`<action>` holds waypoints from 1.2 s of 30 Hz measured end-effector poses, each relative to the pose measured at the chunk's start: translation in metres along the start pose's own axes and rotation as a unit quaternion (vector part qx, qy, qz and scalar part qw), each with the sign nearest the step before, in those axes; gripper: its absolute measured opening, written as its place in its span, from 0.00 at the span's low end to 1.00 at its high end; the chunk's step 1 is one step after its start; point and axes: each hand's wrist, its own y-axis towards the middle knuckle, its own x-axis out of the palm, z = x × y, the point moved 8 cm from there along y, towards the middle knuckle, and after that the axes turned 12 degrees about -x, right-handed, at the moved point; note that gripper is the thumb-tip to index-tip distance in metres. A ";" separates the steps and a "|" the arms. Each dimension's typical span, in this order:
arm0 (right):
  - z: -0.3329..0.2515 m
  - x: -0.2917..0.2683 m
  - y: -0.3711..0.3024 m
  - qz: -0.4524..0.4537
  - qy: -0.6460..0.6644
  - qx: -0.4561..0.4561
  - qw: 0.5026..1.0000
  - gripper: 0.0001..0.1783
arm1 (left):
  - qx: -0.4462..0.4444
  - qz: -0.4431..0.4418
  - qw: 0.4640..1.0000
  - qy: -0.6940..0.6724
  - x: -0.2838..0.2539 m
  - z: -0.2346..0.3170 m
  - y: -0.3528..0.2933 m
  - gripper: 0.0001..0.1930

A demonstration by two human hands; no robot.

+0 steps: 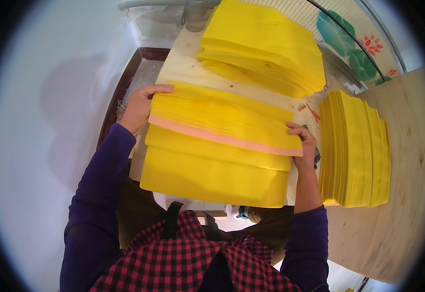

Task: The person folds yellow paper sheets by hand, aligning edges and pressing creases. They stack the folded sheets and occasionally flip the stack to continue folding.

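In front of me lies a stack of yellow fabric-like sheets [212, 112], its edges fanned in fine steps. A pink strip [222, 137] runs along the near edge of the fanned part. Below it, wider yellow sheets [217, 177] hang toward my lap over the table's near edge. My left hand [141, 107] grips the stack's left end, fingers on top. At the right end my right hand [306, 143] holds the corner by the pink strip, fingers curled over the upper face. Both thumbs are mostly hidden.
A tall yellow pile [266, 44] stands at the back of the wooden table [180, 63]. Another yellow stack [353, 151] is to the right, before a wooden panel [407, 146]. Red scraps [313, 113] lie between. A white wall [42, 146] borders the left.
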 end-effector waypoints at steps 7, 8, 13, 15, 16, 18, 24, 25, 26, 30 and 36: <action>-0.002 0.002 -0.002 -0.007 0.013 -0.016 1.000 0.05 | -0.003 -0.048 0.999 -0.001 -0.006 -0.002 0.004 0.06; -0.002 0.001 -0.002 -0.005 0.004 -0.013 1.000 0.05 | -0.010 -0.048 0.999 -0.006 -0.007 -0.005 0.005 0.06; 0.003 -0.002 -0.002 0.001 -0.009 -0.005 1.000 0.05 | 0.009 -0.050 0.999 0.011 -0.007 -0.010 0.008 0.06; 0.003 -0.003 -0.002 -0.007 -0.010 -0.010 1.000 0.05 | 0.022 -0.040 0.998 0.037 -0.007 -0.012 0.009 0.07; 0.004 -0.003 -0.002 -0.009 -0.011 -0.012 1.000 0.05 | 0.025 -0.040 0.998 0.035 -0.008 -0.012 0.009 0.07; 0.005 -0.004 -0.003 -0.009 0.006 -0.003 1.000 0.05 | 0.032 -0.042 0.998 0.032 -0.007 -0.014 0.010 0.08; 0.004 -0.005 -0.005 0.004 0.036 0.040 0.999 0.07 | 0.041 -0.042 0.997 0.056 -0.006 -0.014 0.009 0.10; 0.003 -0.005 -0.006 0.007 0.041 0.048 0.998 0.08 | 0.047 -0.045 0.996 0.062 -0.005 -0.013 0.009 0.09; 0.002 -0.005 -0.006 0.011 0.043 0.051 0.998 0.09 | 0.051 -0.049 0.995 0.070 -0.005 -0.012 0.008 0.09; 0.001 -0.006 -0.007 0.033 0.039 0.082 0.995 0.12 | 0.085 -0.029 0.987 0.130 -0.006 -0.007 0.003 0.08; -0.001 -0.012 -0.013 0.057 0.075 0.117 0.989 0.16 | 0.066 -0.048 0.990 0.118 -0.005 -0.011 0.004 0.10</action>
